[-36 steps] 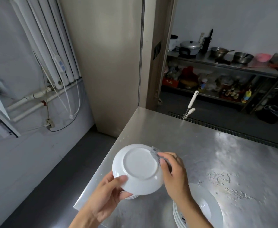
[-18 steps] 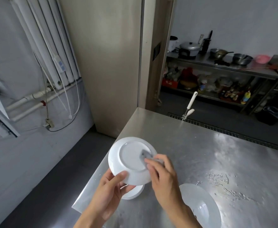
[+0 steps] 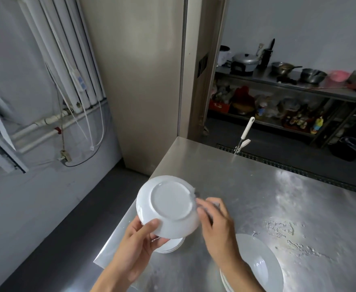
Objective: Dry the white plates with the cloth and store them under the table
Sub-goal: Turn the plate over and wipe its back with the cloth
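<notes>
Underside of plate faces camera; left hand grips rim, right hand pinches cloth.

Glossy white ceramic plate; brushed, reflective steel table; matt grey cloth

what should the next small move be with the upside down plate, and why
Probably sweep the cloth, pinched in the right hand, round the underside of the upturned plate while the left hand turns it. The cloth sits only at the plate's right edge, so the rest likely needs wiping before storing.
</notes>
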